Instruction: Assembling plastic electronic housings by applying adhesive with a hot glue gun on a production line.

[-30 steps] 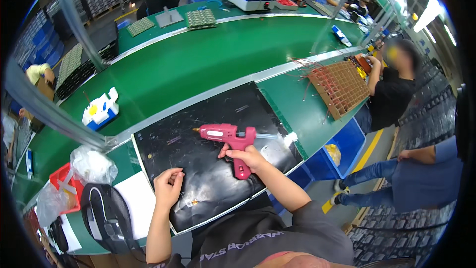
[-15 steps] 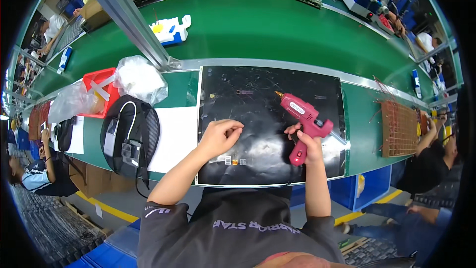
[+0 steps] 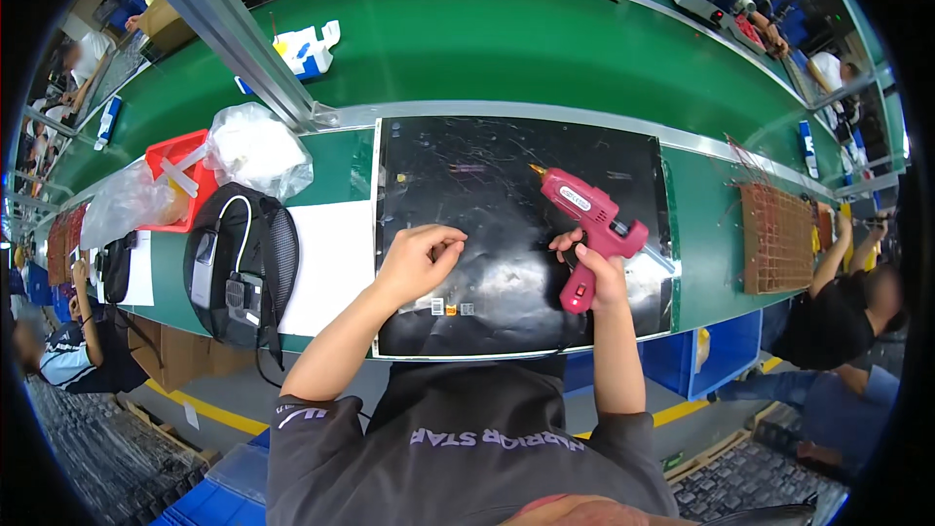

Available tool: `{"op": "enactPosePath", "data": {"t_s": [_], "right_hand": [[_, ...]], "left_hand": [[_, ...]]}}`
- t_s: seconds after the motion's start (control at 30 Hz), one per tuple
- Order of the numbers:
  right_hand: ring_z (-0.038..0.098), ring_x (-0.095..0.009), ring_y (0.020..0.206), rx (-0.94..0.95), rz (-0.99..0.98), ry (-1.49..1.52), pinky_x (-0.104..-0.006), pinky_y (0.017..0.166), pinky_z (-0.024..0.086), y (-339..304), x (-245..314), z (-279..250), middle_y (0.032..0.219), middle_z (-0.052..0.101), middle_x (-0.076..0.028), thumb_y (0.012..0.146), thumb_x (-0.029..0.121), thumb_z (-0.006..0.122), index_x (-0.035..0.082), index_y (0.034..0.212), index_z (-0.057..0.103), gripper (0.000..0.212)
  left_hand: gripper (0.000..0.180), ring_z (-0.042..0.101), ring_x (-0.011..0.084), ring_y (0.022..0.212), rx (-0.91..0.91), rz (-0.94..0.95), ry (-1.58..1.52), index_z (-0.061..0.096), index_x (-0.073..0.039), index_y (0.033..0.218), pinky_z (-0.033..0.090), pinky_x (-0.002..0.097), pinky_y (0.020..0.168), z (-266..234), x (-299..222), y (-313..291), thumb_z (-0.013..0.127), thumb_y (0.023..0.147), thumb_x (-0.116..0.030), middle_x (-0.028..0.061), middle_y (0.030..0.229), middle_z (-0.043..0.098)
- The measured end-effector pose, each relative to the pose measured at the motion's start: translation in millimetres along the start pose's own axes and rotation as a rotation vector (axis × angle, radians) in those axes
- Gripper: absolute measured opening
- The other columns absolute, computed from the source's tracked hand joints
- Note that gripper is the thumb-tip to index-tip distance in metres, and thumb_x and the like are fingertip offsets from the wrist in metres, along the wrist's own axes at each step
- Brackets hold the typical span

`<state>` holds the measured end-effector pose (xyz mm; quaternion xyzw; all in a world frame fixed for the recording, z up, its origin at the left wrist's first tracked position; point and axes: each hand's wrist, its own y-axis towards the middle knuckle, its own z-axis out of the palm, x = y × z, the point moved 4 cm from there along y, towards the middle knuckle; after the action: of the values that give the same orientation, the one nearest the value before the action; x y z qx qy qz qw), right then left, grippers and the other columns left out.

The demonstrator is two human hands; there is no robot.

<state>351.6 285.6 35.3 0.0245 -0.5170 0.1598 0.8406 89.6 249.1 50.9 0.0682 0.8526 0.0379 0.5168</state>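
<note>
My right hand [image 3: 606, 278] is wrapped round the handle of a dark pink hot glue gun [image 3: 587, 206]. The gun's brass tip points up and to the left, and a clear glue stick [image 3: 659, 259] juts from its back end. Left of it, my left hand [image 3: 419, 261] hovers over the black work mat [image 3: 506, 317] with thumb and forefinger pinched together. Whatever may be between those fingertips is too small to make out. Thin wire pieces [image 3: 467, 169] lie on the mat's far part, and small labels [image 3: 451, 309] sit near its front edge.
To the left are a black mesh bag [image 3: 278, 253], a red bin [image 3: 202, 178] and clear plastic bags [image 3: 255, 151]. A metal post [image 3: 229, 34] rises beyond. On the right stands a brown rack [image 3: 774, 239] with red wires. A white-and-blue item [image 3: 307, 51] rests on the green belt [image 3: 467, 39].
The whole view has shifted slightly, so the scene sits a little further up and left. Both hands keep nearly the same pose, the right one still gripping the glue gun.
</note>
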Motion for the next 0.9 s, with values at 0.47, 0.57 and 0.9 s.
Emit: {"op": "enactPosePath", "data": {"t_s": [0.47, 0.57, 0.9], "right_hand": [[0.057, -0.03, 0.092, 0.008, -0.011, -0.012, -0.0353, 0.074, 0.045, -3, -1, 1, 0.087, 0.06, -0.013, 0.079, 0.01, 0.062, 0.001, 0.099, 0.053, 0.024], [0.057, -0.03, 0.092, 0.003, -0.012, 0.005, -0.0351, 0.075, 0.045, -4, 0, 2, 0.087, 0.06, -0.012, 0.079, 0.01, 0.061, 0.001, 0.099, 0.053, 0.023], [0.058, -0.014, 0.092, 0.017, 0.107, -0.141, -0.0303, 0.085, 0.043, -1, -1, -1, 0.095, 0.065, -0.006, 0.083, 0.016, 0.063, 0.003, 0.093, 0.063, 0.017]], "left_hand": [[0.013, 0.062, 0.0173, 0.06, -0.003, 0.073, 0.012, 0.066, -0.002, 0.092, 0.047, 0.0257, 0.054, 1, 1, -5, 0.064, 0.08, -0.006, 0.0111, 0.076, 0.066], [0.014, 0.062, 0.0209, 0.061, 0.006, 0.053, 0.012, 0.065, -0.004, 0.091, 0.048, 0.03, 0.056, 1, -1, -4, 0.063, 0.078, -0.009, 0.01, 0.077, 0.065], [0.009, 0.063, 0.0172, 0.059, -0.038, 0.04, 0.018, 0.067, -0.003, 0.088, 0.048, 0.0262, 0.055, 6, 2, -2, 0.065, 0.08, -0.006, 0.0107, 0.074, 0.066]]}}
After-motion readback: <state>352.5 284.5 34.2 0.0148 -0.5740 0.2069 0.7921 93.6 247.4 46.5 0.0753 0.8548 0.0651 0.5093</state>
